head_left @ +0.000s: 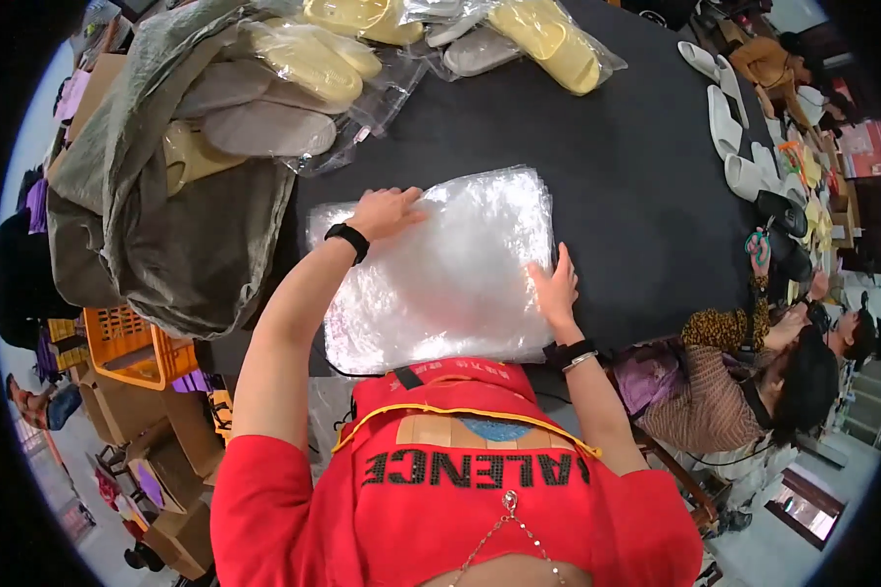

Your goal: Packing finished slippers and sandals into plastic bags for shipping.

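A stack of clear plastic bags [460, 264] lies on the black tabletop right in front of me. My left hand [387, 212] rests on the stack's upper left part, palm down with the fingers stretched out. Along the right edge of the bags is my right hand [556, 286], its thumb over the plastic and its fingers apart. Neither hand visibly grips anything. Beyond the bags, yellow slippers [548, 44] and grey slippers [269, 127] lie wrapped in clear plastic.
A large grey-green woven sack [186, 254] slumps over the table's left side, above an orange crate [132, 347]. White slippers [724, 122] line the far right edge. On the right a co-worker [715, 386] sits, a hand holding teal-handled scissors [757, 242]. Cardboard boxes [166, 440] stand lower left.
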Motion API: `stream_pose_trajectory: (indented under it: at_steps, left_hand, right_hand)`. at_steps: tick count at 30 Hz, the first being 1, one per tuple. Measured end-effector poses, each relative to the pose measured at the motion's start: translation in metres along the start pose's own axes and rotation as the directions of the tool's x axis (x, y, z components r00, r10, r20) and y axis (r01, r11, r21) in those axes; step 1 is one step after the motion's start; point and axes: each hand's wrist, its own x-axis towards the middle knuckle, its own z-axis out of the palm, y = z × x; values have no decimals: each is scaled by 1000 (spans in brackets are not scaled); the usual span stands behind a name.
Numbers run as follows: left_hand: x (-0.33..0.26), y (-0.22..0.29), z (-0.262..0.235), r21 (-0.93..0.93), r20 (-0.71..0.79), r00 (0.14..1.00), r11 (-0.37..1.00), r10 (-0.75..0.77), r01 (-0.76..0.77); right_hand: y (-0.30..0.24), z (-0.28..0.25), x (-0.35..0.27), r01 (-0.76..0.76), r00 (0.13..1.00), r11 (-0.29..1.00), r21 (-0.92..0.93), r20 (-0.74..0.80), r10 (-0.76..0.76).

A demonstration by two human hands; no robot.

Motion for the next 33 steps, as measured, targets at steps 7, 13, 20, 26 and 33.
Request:
stream_pose_trajectory:
  at_steps: [7, 13, 20, 26, 33]
  left_hand:
    - [4, 3, 15, 93, -284, 957, 995, 57, -31]
    - [-10, 20, 17, 150, -210, 976, 985, -47, 80]
    - [-49, 43, 36, 156, -538, 843, 980, -18, 120]
    - [-160, 67, 77, 38, -312, 948, 996, -67, 83]
    - [-206, 70, 122, -113, -238, 946, 973, -221, 199]
  right_hand:
    - [28, 17, 0, -26, 1000, 916, 401, 21, 20]
    - [9, 3, -18, -43, 999, 984, 171, 29, 38]
    - [22, 8, -21, 90, 996, 996, 8, 7, -91]
    - [20, 8, -18, 126, 992, 992, 33, -5, -126]
    - [22, 21, -32, 190, 981, 977, 99, 27, -194]
